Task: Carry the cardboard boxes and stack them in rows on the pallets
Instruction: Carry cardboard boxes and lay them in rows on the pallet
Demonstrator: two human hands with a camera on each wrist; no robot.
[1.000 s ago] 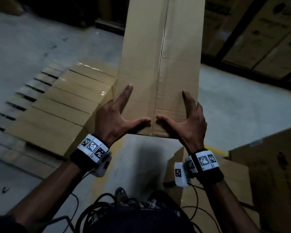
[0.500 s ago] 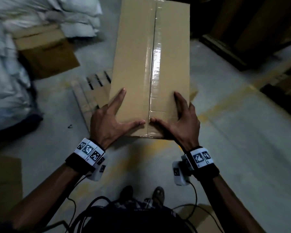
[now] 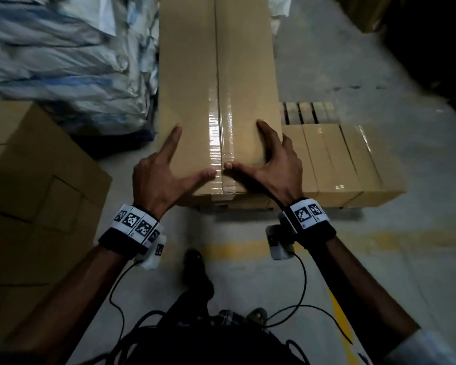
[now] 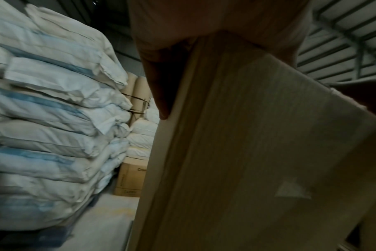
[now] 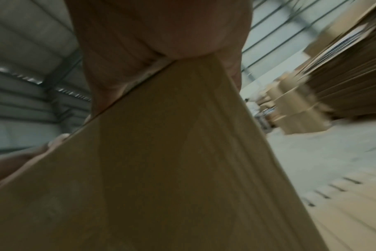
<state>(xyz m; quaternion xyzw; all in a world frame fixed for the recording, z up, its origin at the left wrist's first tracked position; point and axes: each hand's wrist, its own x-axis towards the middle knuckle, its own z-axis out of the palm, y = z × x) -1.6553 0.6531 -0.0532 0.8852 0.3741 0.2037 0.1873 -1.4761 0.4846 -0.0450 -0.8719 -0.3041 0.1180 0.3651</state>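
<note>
Concrete warehouse floor (image 3: 353, 259) carries a pallet (image 3: 308, 111) with one row of boxes (image 3: 353, 164) already laid. Both hands, left hand (image 3: 158, 175) and right hand (image 3: 279, 167), grip the near end of a long taped cardboard box (image 3: 216, 75), fingers spread, held above that row; it is not yet set down.

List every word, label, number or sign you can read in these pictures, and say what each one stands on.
No text can be read for certain.
Print on the small distant box: blurred, unreadable.
White label on the stacked boxes: too small.
Black-and-white wristband markers: patterns, not words.
Carried box: plain tape, no print visible.
</note>
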